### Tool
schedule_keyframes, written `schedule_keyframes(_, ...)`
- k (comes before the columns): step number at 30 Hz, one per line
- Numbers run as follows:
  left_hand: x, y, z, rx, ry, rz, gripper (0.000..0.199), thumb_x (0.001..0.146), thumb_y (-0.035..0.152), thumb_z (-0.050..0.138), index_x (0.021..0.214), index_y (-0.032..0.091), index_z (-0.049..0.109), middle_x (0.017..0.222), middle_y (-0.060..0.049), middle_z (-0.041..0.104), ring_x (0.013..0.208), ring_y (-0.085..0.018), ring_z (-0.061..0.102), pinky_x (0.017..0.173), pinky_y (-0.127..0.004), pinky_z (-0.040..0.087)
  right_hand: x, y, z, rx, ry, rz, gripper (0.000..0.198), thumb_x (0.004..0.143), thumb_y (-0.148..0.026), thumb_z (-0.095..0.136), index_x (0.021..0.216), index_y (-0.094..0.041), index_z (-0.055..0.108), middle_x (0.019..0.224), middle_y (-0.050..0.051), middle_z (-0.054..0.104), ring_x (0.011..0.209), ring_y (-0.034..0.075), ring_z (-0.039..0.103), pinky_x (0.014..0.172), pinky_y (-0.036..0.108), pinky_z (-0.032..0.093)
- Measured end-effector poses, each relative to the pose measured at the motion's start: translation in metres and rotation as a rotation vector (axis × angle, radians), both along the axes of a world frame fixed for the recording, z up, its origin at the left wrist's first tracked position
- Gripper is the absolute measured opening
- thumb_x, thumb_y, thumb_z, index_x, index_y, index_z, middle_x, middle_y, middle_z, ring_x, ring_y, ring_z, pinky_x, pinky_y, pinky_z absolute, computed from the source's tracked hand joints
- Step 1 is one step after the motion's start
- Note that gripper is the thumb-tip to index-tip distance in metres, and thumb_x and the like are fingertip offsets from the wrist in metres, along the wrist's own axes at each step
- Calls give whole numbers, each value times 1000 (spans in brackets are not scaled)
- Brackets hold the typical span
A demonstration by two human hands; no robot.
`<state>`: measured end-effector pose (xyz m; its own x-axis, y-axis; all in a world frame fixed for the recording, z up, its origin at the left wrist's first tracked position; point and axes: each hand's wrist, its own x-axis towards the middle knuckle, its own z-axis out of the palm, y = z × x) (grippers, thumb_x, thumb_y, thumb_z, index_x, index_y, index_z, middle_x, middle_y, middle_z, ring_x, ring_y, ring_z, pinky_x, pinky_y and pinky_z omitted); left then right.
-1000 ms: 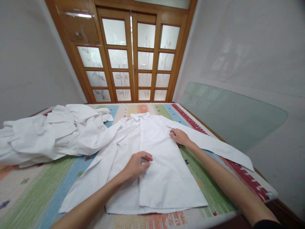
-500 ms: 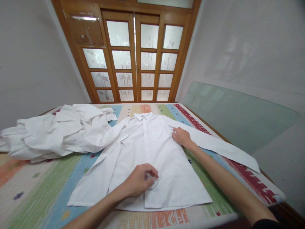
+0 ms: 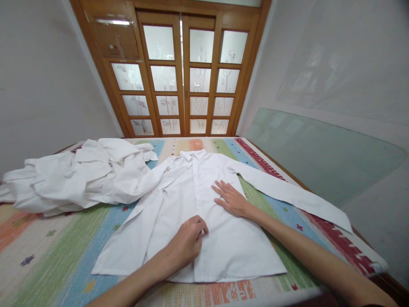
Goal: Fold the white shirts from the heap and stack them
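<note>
The white shirt (image 3: 179,209) lies face up in front of me on the striped cloth (image 3: 73,238), its long axis running almost straight away from my body. The collar (image 3: 193,154) is at the far end, towards the wooden doors (image 3: 186,64), and the hem (image 3: 243,278) is nearest me. The placket (image 3: 197,181) runs along that same line. On my right, the sleeve (image 3: 297,196) slants out and back towards me, long and fairly flat; on my left, the other sleeve reaches the heap of white fabric (image 3: 79,179), and I cannot make out where it ends.

The shirt is plain, with a pointed collar. Its right side looks fairly smooth; the left has slanting folds and flares out at the bottom.

My right hand (image 3: 232,202) rests on the front, fingers spread wide. My left hand (image 3: 188,238) is over the lower front, fingers curled in; I cannot tell whether they pinch any fabric.
</note>
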<state>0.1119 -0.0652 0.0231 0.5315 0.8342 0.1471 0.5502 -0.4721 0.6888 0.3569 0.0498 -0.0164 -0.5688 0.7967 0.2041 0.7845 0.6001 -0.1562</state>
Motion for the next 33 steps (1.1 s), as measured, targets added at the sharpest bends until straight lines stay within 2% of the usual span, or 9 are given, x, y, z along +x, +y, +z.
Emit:
schedule_keyframes(4,-1,-1,4,-33,1,-38,36,63,-3,44,83,18,65,84,-3,63,76,-15,57,74,-26,46,8,4,3,7,-5,-30,60,97,-52,37,151,-26,31,158,9,23,146,30,15,116,56,19)
schedule_keyframes(8,1,1,7,4,4,-78,22,76,7,50,87,18,65,87,-4,64,77,-15,58,77,-28,48,5,-12,7,-7,-15,39,64,98,-52,36,153,-21,26,159,11,18,147,31,7,116,56,18)
schedule_keyframes(10,1,7,6,112,61,-40,20,83,14,50,94,17,65,95,-7,65,87,-19,59,84,-33,47,2,-29,11,-20,-10,110,67,98,-52,36,154,-17,21,159,13,15,147,29,5,117,53,18)
schedule_keyframes(13,-1,26,-2,280,182,38,28,89,22,50,114,18,62,120,-12,63,110,-26,54,96,-43,42,2,-55,16,-38,13,206,71,98,-50,39,155,-17,11,159,12,11,147,26,6,119,49,19)
schedule_keyframes(17,-4,55,-17,338,286,66,44,93,35,48,134,20,52,143,-13,49,132,-30,42,107,-50,33,11,-78,19,-83,11,249,72,97,-48,43,155,-23,9,160,8,12,147,24,11,120,47,17)
schedule_keyframes(22,-7,71,-28,351,307,92,50,93,44,47,138,24,50,148,-10,44,139,-32,35,114,-55,21,30,-92,19,-95,-3,150,75,94,-53,46,155,-27,10,160,6,11,147,26,14,119,49,18)
schedule_keyframes(28,-12,69,-30,343,346,108,54,93,47,46,141,25,46,151,-9,40,141,-30,31,115,-55,18,54,-107,13,-94,-41,95,80,91,-59,47,155,-25,12,160,7,15,147,29,13,119,51,17)
schedule_keyframes(31,-13,69,-27,317,365,101,55,93,48,44,142,23,44,152,-10,38,142,-31,29,115,-56,18,69,-110,7,-30,20,-106,71,91,-58,47,150,-23,32,157,10,26,145,31,21,115,53,24)
schedule_keyframes(33,-12,69,-26,300,374,95,55,94,48,43,143,23,43,152,-10,37,143,-31,28,115,-56,17,78,-110,5,57,97,-293,57,92,-55,46,136,-21,51,149,14,40,139,33,32,112,55,29)
